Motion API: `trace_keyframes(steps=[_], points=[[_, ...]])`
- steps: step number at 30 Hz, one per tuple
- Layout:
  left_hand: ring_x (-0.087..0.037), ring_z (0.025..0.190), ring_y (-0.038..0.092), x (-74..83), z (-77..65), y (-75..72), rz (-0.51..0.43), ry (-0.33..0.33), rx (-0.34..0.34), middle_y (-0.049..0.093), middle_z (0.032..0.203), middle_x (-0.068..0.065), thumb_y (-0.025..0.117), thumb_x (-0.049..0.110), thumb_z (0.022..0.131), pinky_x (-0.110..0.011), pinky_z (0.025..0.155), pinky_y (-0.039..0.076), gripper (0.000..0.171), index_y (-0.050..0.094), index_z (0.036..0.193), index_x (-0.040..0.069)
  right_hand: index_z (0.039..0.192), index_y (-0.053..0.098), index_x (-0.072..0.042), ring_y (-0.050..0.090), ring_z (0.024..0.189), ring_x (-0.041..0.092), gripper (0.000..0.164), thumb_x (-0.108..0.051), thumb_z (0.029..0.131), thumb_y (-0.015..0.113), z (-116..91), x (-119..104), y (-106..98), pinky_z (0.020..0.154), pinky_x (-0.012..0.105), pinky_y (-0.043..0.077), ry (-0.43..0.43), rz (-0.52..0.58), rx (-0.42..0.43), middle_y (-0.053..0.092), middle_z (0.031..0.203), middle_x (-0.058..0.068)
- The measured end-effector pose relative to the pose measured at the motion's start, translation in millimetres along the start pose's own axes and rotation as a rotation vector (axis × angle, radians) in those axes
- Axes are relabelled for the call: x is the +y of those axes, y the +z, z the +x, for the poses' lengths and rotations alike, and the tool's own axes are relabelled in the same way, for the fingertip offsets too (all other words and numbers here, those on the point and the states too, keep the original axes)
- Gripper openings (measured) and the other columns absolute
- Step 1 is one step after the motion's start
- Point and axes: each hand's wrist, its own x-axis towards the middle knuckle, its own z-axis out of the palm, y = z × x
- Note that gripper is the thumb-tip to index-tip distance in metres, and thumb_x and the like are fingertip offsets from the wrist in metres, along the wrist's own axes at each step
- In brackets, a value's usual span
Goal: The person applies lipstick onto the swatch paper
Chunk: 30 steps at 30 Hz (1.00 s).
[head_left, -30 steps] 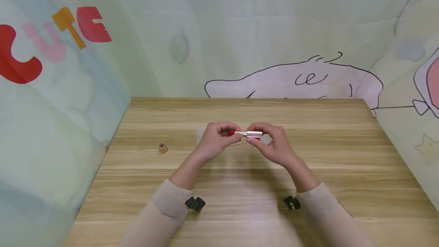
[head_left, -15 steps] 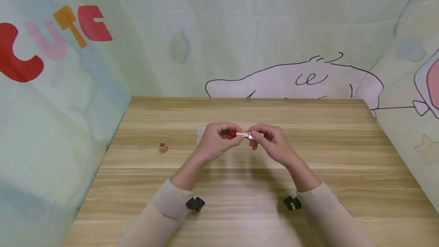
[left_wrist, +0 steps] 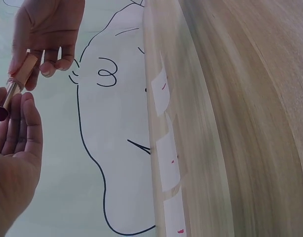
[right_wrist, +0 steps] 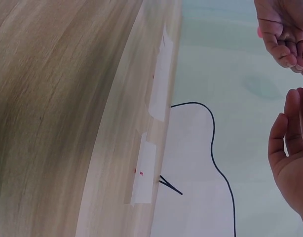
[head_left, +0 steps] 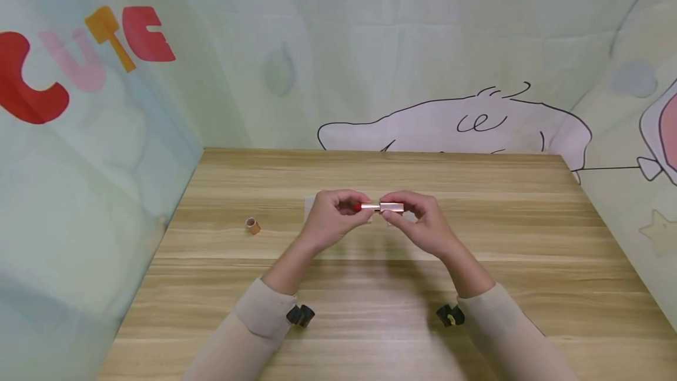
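A lipstick (head_left: 392, 207) is held level above the table between both hands, its red tip (head_left: 358, 207) pointing left. My left hand (head_left: 329, 217) pinches the slim metallic tube just behind the tip. With thumb and fingers, my right hand (head_left: 427, 223) grips the wider rose-gold base. The left wrist view shows the base (left_wrist: 26, 70) and the dark red tip (left_wrist: 2, 113) between the two hands. In the right wrist view the lipstick is mostly cut off at the right edge.
A small orange-brown hollow cap (head_left: 252, 226) stands on the wooden table (head_left: 222, 293) at the left. Several white paper pieces (left_wrist: 168, 160) with small red marks lie on the table beneath the hands. A printed cloth (head_left: 338, 63) hangs behind the table.
My right thumb and fingers slid over the base, covering it half a second ago, and now leave it showing again. My left hand stays nearly in place. The cap has not moved.
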Motion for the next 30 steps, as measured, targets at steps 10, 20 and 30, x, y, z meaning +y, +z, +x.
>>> trace_keyframes(steps=[10, 20, 30], points=[[-0.017, 0.075, 0.064, -10.9, 0.4, 1.1, -0.024, 0.197, -0.011, 0.069, 0.084, -0.002, 0.076, 0.01, 0.077, -0.037, 0.071, 0.056, 0.013, 0.072, 0.089, 0.008, 0.111, 0.062, 0.003, 0.066, 0.078, 0.017, 0.02, -0.003, 0.093, 0.055, 0.7, 19.0, -3.5, 0.075, 0.03, 0.054, 0.029, 0.037, -0.004, 0.069, 0.092, 0.013], [-0.014, 0.074, 0.062, 18.1, -10.1, 0.4, 0.054, 0.259, 0.0, 0.069, 0.083, -0.011, 0.074, -0.002, 0.075, -0.04, 0.071, 0.056, 0.013, 0.071, 0.088, -0.002, 0.095, 0.067, 0.004, 0.064, 0.072, 0.024, 0.017, -0.004, 0.095, 0.052, 2.8, 2.1, -3.3, 0.069, 0.034, 0.055, 0.128, 0.041, -0.044, 0.066, 0.082, 0.018], [-0.014, 0.069, 0.064, 19.7, -12.6, -1.8, 0.082, 0.285, 0.032, 0.07, 0.079, -0.013, 0.073, -0.001, 0.076, -0.038, 0.066, 0.056, 0.011, 0.07, 0.086, -0.004, 0.101, 0.066, 0.006, 0.061, 0.078, 0.016, 0.016, -0.004, 0.09, 0.061, 2.2, -9.7, -1.1, 0.064, 0.026, 0.05, 0.16, -0.015, -0.022, 0.068, 0.092, 0.01]])
